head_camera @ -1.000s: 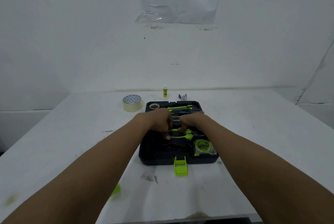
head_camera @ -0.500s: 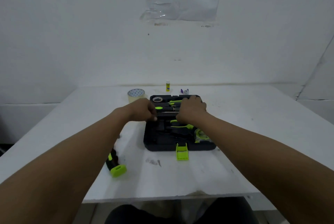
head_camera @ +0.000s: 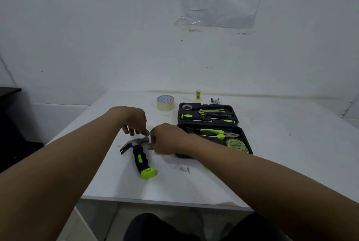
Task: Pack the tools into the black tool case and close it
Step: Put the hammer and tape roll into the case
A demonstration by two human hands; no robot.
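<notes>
The black tool case [head_camera: 241, 144] lies open on the white table [head_camera: 272, 163], holding green-handled screwdrivers [head_camera: 194, 117], pliers [head_camera: 213, 134] and a tape measure [head_camera: 235, 143]. A claw hammer [head_camera: 138, 155] with a black and green handle lies on the table left of the case, its head towards the far side. My left hand [head_camera: 134, 121] hovers just above the hammer head with fingers curled down and apart. My right hand [head_camera: 165, 140] is at the right end of the hammer head, fingers bent; whether it touches the head is unclear.
A roll of beige tape [head_camera: 165, 102], a small glue stick [head_camera: 198, 94] and some pens [head_camera: 214, 101] stand behind the case. The table's near edge [head_camera: 155, 200] is close below the hammer. A dark cabinet [head_camera: 9, 124] stands at the far left.
Both hands left the case and moved left to the hammer. The view swung left, so the case now sits right of centre.
</notes>
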